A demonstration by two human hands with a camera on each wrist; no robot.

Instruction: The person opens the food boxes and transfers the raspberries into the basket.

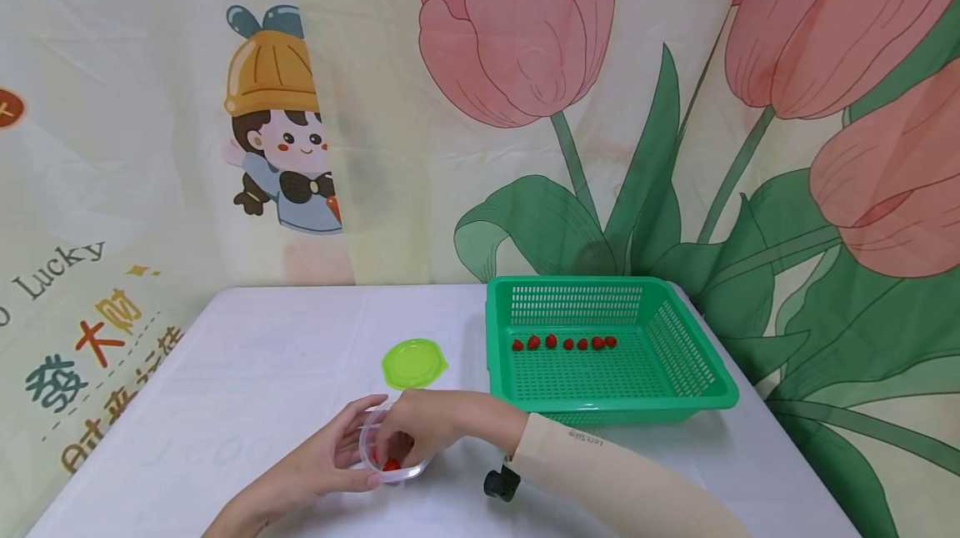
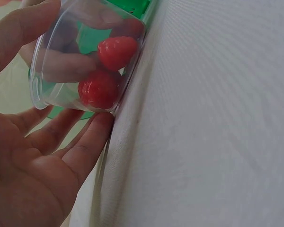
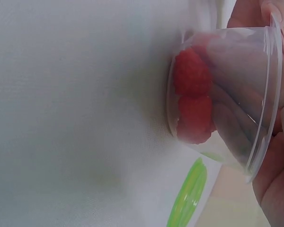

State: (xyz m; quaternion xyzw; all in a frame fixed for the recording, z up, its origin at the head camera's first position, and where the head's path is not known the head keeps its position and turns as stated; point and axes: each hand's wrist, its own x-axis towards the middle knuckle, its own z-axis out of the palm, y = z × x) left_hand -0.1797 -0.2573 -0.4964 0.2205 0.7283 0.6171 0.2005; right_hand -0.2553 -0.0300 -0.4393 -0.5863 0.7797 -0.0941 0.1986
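A clear round plastic tub (image 1: pixel 408 473) stands on the white table, its mouth towards me. My left hand (image 1: pixel 330 455) holds it from the left, thumb at the near side and fingers round the far side. Inside the tub, several red raspberries (image 2: pixel 98 89) lie at the bottom. My right hand (image 1: pixel 423 425) reaches in through the mouth. Seen through the wall in the left wrist view, its fingertips are apart and close to a raspberry (image 2: pixel 116 52); the right wrist view also shows its fingers beside the raspberries (image 3: pixel 194 73).
Behind the tub lies a bright green lid (image 1: pixel 414 363) on the table. At the back right stands a green slotted basket (image 1: pixel 615 406), with a row of several raspberries (image 1: pixel 551 341) across its floor. A printed curtain (image 1: pixel 390 104) hangs behind the table.
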